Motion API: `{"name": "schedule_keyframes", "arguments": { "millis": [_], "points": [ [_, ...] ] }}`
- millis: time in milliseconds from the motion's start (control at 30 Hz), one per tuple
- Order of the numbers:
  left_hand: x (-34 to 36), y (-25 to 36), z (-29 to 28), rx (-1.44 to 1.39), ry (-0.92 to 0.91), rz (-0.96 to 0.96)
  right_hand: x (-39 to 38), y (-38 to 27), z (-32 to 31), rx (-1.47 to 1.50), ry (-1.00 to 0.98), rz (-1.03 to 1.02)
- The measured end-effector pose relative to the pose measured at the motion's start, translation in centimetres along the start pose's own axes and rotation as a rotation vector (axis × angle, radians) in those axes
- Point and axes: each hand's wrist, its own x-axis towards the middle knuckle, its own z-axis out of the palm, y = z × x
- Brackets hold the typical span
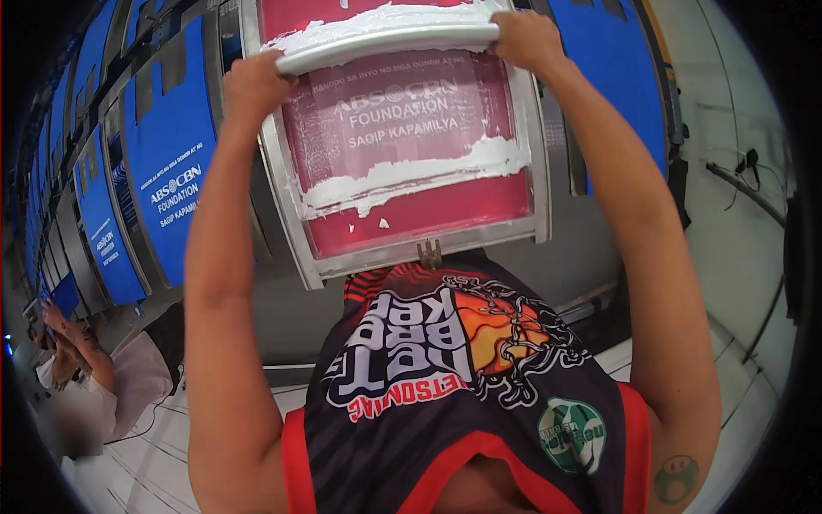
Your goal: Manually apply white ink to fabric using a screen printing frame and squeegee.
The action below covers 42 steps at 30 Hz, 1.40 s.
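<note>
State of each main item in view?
Pale bar, held at both ends
Left hand, grip closed on bar's left end
Right hand, grip closed on bar's right end
Pink screen, partly smeared
White paste, in uneven bands
Metal bracket, tightness unclear
Nearest left blue sheet, white-printed

The view comes from the left fisheye camera on my head, facing down: my shirt (462, 360) sits near it, my fingers (507, 34) farther off, toward the upper edge.

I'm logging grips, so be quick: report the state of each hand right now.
Left hand: closed, holding the left end of the white squeegee.
Right hand: closed, holding its right end.
</note>
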Motion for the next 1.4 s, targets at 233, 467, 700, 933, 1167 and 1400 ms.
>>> {"name": "schedule_keyframes", "arguments": {
  "millis": [233,467,700,933,1167,1400],
  "points": [
    [-18.4,5.3,-0.4,-0.092,-0.041,0.060,-16.9,-3.1,2.7,0.171,-0.071,0.042],
    [0.8,0.4,1.0,0.050,-0.015,-0.057,0.6,0.4,0.1,0.050,-0.052,0.075],
    [8.6,9.1,-0.4,-0.071,-0.192,0.170,0.4,0.6,-1.8,0.123,0.446,-0.059],
    [13.5,7.5,-3.8,-0.176,-0.309,0.342,-25.9,-11.7,3.6,0.873,-0.899,0.176],
    [11.6,9.1,-0.5,-0.114,-0.223,0.214,-29.1,-17.6,3.9,1.401,-0.668,0.630],
    [11.7,9.2,-2.5,-0.025,-0.184,0.304,-31.6,-17.1,-1.0,1.487,-0.420,0.522]
  ]
}}
